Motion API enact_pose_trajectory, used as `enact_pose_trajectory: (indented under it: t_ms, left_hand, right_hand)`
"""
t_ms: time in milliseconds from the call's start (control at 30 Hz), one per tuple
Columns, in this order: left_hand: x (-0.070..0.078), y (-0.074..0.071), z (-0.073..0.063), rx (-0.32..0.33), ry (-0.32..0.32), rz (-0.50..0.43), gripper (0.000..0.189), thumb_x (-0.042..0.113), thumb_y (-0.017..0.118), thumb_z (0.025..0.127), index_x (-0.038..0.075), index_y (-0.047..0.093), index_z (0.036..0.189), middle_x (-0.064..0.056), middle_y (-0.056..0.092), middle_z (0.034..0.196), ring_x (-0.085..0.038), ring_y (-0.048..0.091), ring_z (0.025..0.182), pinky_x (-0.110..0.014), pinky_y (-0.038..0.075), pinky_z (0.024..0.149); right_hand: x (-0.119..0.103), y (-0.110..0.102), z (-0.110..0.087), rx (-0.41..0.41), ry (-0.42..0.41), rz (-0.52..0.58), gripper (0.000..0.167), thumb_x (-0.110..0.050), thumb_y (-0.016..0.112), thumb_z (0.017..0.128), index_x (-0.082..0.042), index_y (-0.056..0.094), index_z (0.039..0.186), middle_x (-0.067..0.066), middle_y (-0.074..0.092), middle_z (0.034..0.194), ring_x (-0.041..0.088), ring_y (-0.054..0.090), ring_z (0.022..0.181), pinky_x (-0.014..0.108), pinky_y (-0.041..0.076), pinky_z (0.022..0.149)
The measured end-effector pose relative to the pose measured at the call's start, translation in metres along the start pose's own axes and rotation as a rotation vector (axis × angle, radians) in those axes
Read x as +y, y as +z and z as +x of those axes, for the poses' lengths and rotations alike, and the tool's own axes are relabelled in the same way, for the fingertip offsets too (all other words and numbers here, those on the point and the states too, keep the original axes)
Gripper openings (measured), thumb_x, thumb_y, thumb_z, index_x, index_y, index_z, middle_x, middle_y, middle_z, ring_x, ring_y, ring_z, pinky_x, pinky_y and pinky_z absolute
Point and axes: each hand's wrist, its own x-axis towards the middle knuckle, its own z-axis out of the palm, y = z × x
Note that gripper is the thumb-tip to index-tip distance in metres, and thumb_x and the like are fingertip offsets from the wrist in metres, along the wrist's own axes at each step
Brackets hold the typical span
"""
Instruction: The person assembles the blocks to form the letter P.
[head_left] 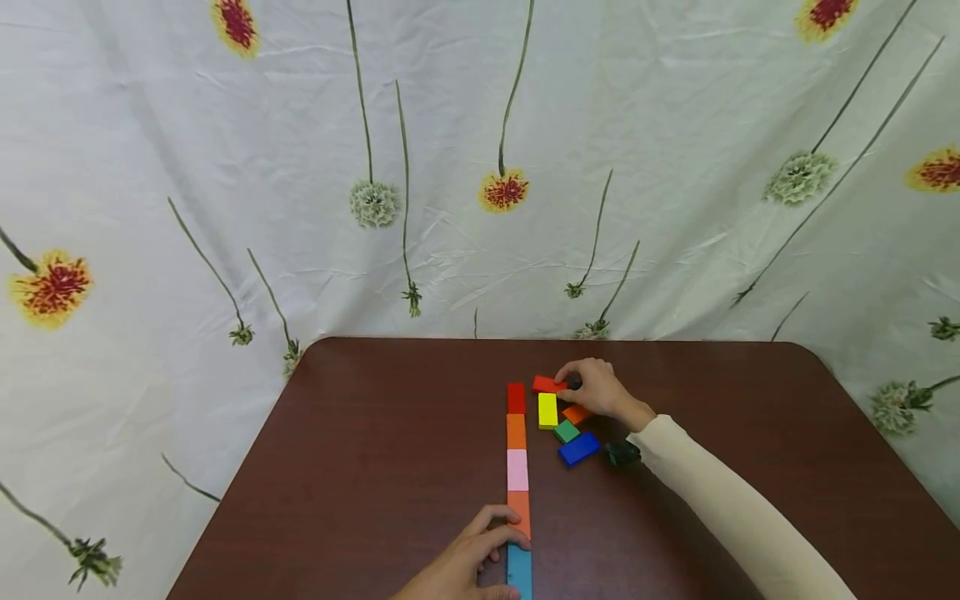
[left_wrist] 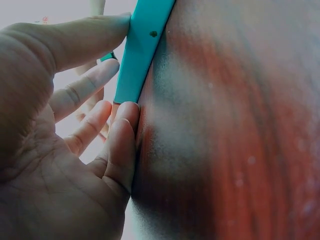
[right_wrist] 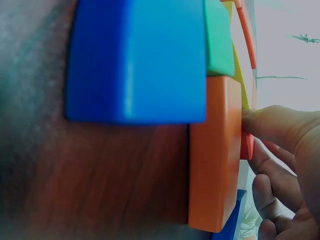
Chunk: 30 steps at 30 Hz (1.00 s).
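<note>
My right hand (head_left: 600, 390) pinches the right end of a red block (head_left: 546, 384) between thumb and fingers, beyond the far end of a yellow block (head_left: 547, 411). In the right wrist view, the thumb (right_wrist: 272, 125) lies along that red block. My left hand (head_left: 472, 554) rests at the near end of a straight row of blocks. Its extended fingers reach over an orange-red block (head_left: 519, 510) and its thumb touches the side of a teal block (left_wrist: 142, 55). Farther up the row lie a pink block (head_left: 517, 471), an orange block (head_left: 516, 432) and a red block (head_left: 516, 398).
Right of the row lie loose blocks: green (head_left: 567, 431), blue (head_left: 579, 449) and orange (head_left: 576, 414), below the right hand. A dark object (head_left: 622, 453) shows beside the right cuff. A flowered cloth (head_left: 450, 167) hangs behind the brown table (head_left: 360, 467).
</note>
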Motion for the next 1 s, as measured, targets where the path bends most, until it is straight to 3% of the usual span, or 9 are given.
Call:
enact_pose_trajectory:
  t_ms: [267, 433, 567, 700, 1000]
  left_hand:
    - [0.0014, -0.0006, 0.0011, 0.001, -0.006, 0.007, 0.040, 0.031, 0.073, 0.093, 0.015, 0.061, 0.127, -0.010, 0.037, 0.140, 0.000, 0.042, 0.096, -0.016, 0.041, 0.079]
    - [0.0017, -0.0007, 0.0011, 0.001, 0.010, 0.002, 0.039, 0.031, 0.072, 0.093, 0.014, 0.060, 0.127, -0.012, 0.037, 0.140, 0.000, 0.042, 0.096, -0.016, 0.040, 0.079]
    - [0.0017, -0.0011, 0.0005, 0.001, 0.018, 0.004, 0.039, 0.031, 0.072, 0.093, 0.014, 0.060, 0.127, -0.012, 0.037, 0.139, 0.000, 0.041, 0.095, -0.016, 0.040, 0.078]
    - [0.0010, -0.0012, 0.0002, 0.002, 0.023, 0.005, 0.039, 0.031, 0.072, 0.093, 0.014, 0.060, 0.127, -0.012, 0.037, 0.139, 0.000, 0.042, 0.095, -0.015, 0.040, 0.078]
    - [-0.0020, -0.0006, 0.0016, -0.006, 0.037, 0.007, 0.040, 0.032, 0.072, 0.093, 0.014, 0.060, 0.127, -0.013, 0.036, 0.139, 0.000, 0.042, 0.096, -0.016, 0.040, 0.080]
  right_hand:
    - [-0.0014, -0.0001, -0.0054, -0.036, -0.037, 0.024, 0.018, -0.021, 0.078, 0.088, -0.013, 0.076, 0.103, 0.003, 0.072, 0.100, 0.018, 0.055, 0.084, 0.056, 0.032, 0.096]
    - [-0.0015, -0.0038, -0.0072, -0.058, -0.054, 0.070, 0.018, -0.019, 0.079, 0.088, -0.011, 0.076, 0.104, 0.005, 0.073, 0.103, 0.016, 0.053, 0.079, 0.040, 0.043, 0.081]
    - [-0.0001, -0.0065, -0.0059, -0.029, -0.046, 0.111, 0.019, -0.018, 0.078, 0.088, -0.009, 0.075, 0.105, 0.008, 0.073, 0.106, 0.016, 0.055, 0.078, 0.029, 0.046, 0.068]
    - [0.0014, -0.0062, -0.0037, 0.007, -0.021, 0.120, 0.019, -0.019, 0.078, 0.088, -0.010, 0.075, 0.104, 0.009, 0.072, 0.109, 0.017, 0.056, 0.083, 0.030, 0.048, 0.071]
    - [0.0007, 0.0002, -0.0006, -0.017, 0.003, 0.133, 0.020, -0.019, 0.078, 0.088, -0.009, 0.075, 0.105, 0.009, 0.071, 0.107, 0.017, 0.054, 0.079, 0.030, 0.043, 0.067]
